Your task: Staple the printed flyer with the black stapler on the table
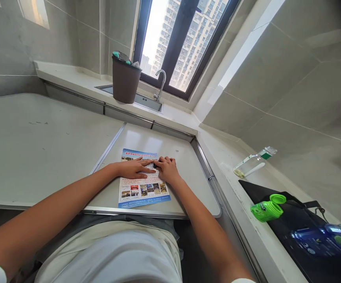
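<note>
A printed colour flyer (143, 190) with a blue border lies flat on a small grey table (188, 165) in front of me. My left hand (135, 168) lies flat on the flyer's upper half, fingers stretched out to the right. My right hand (167, 168) rests at the flyer's right edge with its fingers curled and pressed down on the paper, fingertips meeting those of the left hand.
A brown bin (125, 78) with a green lid stands by a sink (146, 101) and tap (160, 84) under the window. On the right counter (232, 157) lie a clear bottle (254, 161), a green bottle (267, 208), a blue bottle (320, 237) and a black bag (294, 220).
</note>
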A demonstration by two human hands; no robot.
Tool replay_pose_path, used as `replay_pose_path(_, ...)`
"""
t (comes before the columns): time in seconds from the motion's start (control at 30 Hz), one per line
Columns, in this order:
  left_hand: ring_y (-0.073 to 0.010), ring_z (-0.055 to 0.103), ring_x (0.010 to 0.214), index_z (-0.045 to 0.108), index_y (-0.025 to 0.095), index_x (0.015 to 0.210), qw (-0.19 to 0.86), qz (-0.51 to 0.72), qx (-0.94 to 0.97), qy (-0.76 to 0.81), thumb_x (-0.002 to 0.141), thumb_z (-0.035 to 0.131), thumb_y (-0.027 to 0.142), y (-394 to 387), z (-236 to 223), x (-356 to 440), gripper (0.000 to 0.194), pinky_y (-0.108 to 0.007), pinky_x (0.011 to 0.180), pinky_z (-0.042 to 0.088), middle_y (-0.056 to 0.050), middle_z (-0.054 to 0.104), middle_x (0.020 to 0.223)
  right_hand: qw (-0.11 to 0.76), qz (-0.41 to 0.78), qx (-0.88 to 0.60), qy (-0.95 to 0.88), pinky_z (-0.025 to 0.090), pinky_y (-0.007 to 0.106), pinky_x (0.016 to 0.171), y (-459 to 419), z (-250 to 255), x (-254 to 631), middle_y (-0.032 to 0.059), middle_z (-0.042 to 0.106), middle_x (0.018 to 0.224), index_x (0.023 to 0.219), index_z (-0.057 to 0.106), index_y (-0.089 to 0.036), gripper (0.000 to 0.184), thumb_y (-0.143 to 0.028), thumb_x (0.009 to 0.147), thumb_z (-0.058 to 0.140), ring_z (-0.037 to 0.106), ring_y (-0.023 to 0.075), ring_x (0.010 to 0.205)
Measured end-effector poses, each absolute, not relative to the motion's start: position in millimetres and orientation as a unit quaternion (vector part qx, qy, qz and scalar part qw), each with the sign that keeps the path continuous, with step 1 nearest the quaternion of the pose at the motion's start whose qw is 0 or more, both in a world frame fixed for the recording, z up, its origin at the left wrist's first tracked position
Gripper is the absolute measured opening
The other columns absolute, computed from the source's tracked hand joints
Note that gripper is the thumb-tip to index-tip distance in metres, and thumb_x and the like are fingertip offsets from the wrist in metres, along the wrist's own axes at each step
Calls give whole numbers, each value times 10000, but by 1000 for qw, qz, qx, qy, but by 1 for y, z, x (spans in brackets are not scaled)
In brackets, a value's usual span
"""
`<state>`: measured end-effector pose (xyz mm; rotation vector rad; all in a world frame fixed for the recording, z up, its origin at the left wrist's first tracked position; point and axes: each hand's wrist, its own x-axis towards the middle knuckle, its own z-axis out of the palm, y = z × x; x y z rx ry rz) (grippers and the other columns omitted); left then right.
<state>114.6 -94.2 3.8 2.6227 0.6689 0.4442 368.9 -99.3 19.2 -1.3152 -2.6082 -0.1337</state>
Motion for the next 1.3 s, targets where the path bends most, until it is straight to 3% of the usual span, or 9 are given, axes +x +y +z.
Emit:
replay_pose_path(0.17, -301, 206, 1582, 477, 420, 1532, 166, 116, 951, 235, 1020, 528, 426, -95, 8, 112, 514, -537, 1274, 169, -36, 198, 1718, 171, -30, -426, -888, 328, 414, 988, -99, 17, 376, 65, 663, 1204, 1422, 585, -355, 457, -217, 987, 559, 530, 258, 1113)
replay_pose_path(0.43, -289, 312, 1548, 319, 340, 1624, 164, 107, 952, 234, 1003, 538, 502, -94, 17, 102, 678, -498, 1280, 184, -83, 341, 1666, 220, -7, -478, -850, 395, 378, 944, -90, 16, 392, 78, 679, 1184, 1461, 539, -322, 517, -145, 975, 537, 586, 257, 1121)
replay_pose_path(0.63, -298, 345, 1533, 387, 328, 1598, 137, 105, 956, 238, 1004, 522, 515, -93, 18, 101, 637, -500, 1278, 191, -86, 364, 1658, 265, 29, -502, -823, 463, 363, 946, -82, 8, 408, 66, 696, 1239, 1431, 554, -304, 578, -199, 881, 695, 618, 263, 1137)
replay_pose_path(0.83, -279, 372, 1521, 465, 299, 1535, 161, 111, 951, 241, 996, 528, 511, -95, 18, 101, 583, -472, 1262, 234, -94, 410, 1641, 305, 17, -623, -720, 470, 320, 736, -75, 2, 418, 65, 740, 1039, 1111, 671, -268, 290, -177, 836, 690, 676, 263, 929)
replay_pose_path(0.97, -305, 423, 1480, 543, 289, 1436, 172, 147, 942, 246, 953, 581, 562, -96, 24, 102, 556, -513, 1245, 235, -106, 481, 1593, 356, -10, -643, -678, 479, 333, 755, -74, 5, 419, 105, 717, 1035, 1089, 649, -225, 245, -179, 848, 643, 655, 280, 963)
replay_pose_path(1.03, -309, 502, 1398, 597, 266, 1354, 165, 216, 917, 294, 952, 565, 588, -93, 26, 100, 516, -502, 1205, 295, -110, 576, 1497, 379, -14, -626, -681, 486, 350, 797, -76, 9, 412, 118, 708, 1065, 1118, 635, -210, 261, -187, 859, 628, 642, 290, 1005)
replay_pose_path(1.13, -265, 634, 1101, 678, 216, 1088, 174, 362, 830, 388, 987, 483, 578, -83, 27, 91, 423, -420, 1022, 449, -90, 712, 1167, 390, 1, -588, -709, 477, 356, 851, -81, 17, 388, 113, 703, 1084, 1115, 622, -211, 256, -181, 861, 631, 634, 286, 1024)
replay_pose_path(1.3, -181, 508, 667, 536, 202, 602, 274, 574, 626, 451, 968, 476, 538, -62, 16, 68, 500, -324, 697, 434, -21, 565, 648, 339, 82, -537, -768, 435, 301, 795, -100, 30, 316, 62, 711, 1034, 1050, 603, -236, 219, -202, 853, 690, 649, 233, 940)
